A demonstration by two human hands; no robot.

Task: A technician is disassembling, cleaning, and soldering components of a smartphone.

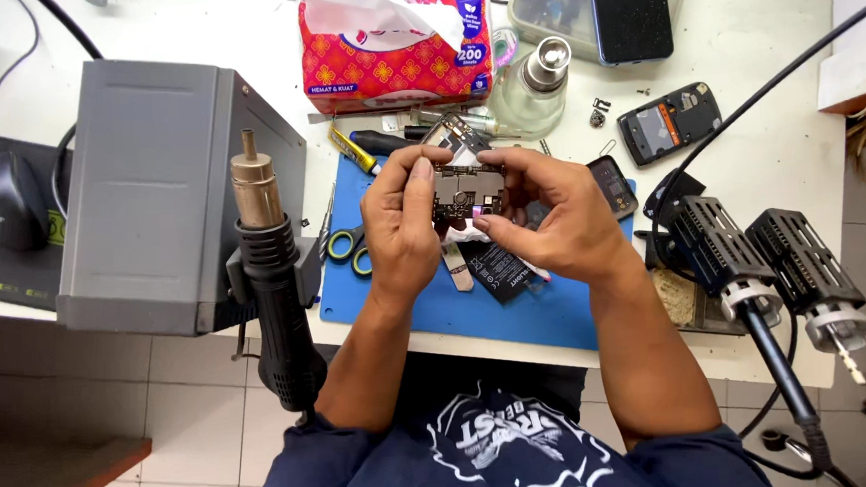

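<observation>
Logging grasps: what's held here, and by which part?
A phone circuit board, held over the blue mat. Left hand pinches its left edge, thumb on top; right hand grips its right edge and lower corner.

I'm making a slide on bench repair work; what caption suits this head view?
Both hands, left hand and right hand, hold a phone circuit board above a blue mat.
</observation>
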